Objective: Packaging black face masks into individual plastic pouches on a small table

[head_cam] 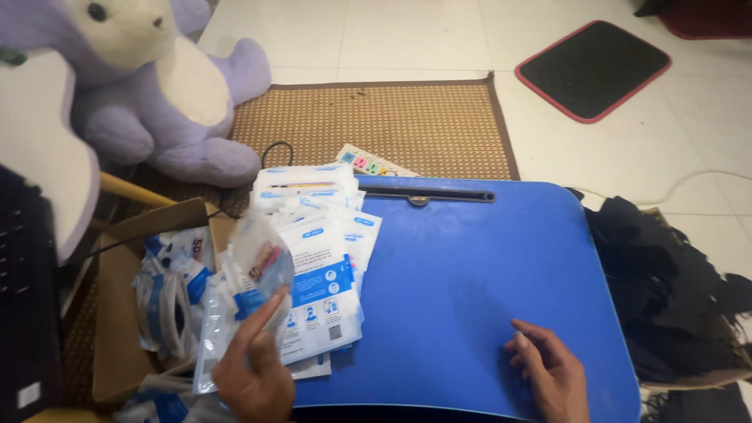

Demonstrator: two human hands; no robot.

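Gripping a clear plastic packet (254,270) in left hand (254,376), right hand (548,372) open, resting on blue table (470,266).

The blue tabletop (470,266) was smooth plastic with a dull sheen. The packets (321,258) looked glossy, the pouch (254,262) clear film. The mat (407,125) was rough woven fibre; the toy (149,86) soft plush.

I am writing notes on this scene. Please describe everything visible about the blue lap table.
The blue lap table is a low tray-like top with rounded corners, smooth and matte, plastic by its look. A dark slot with a small knob runs along its far edge. A stack of white and blue packets covers its left part. The right hand rests on its near right area. The left hand holds a clear packet at its left edge.
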